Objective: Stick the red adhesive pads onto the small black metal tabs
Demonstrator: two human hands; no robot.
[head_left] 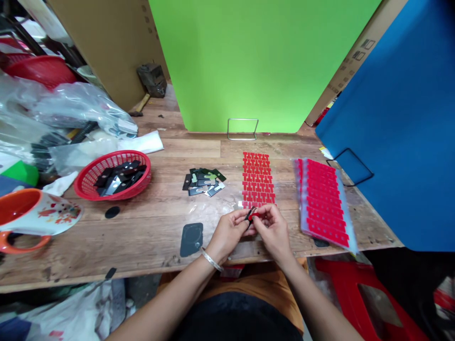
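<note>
Near the table's front edge, my left hand [229, 232] pinches a small flat black plate [248, 216]. My right hand [273, 231] is closed on a small red piece [254, 215], which lies against the plate. The fingers partly cover both parts. Just beyond the hands lies a sheet of red T-shaped pieces [258, 177] in rows, its near end by the fingertips. A loose pile of black flat plates [206, 182], some with shiny faces, lies to the left of this sheet.
A red basket [82, 182] at left holds more black plates. Beside it stands an orange-and-white mug [59, 215]. Stacked red sheets [325, 201] in clear plastic lie at right. A green board [263, 61] and a blue board [401, 142] stand behind, with wire stands.
</note>
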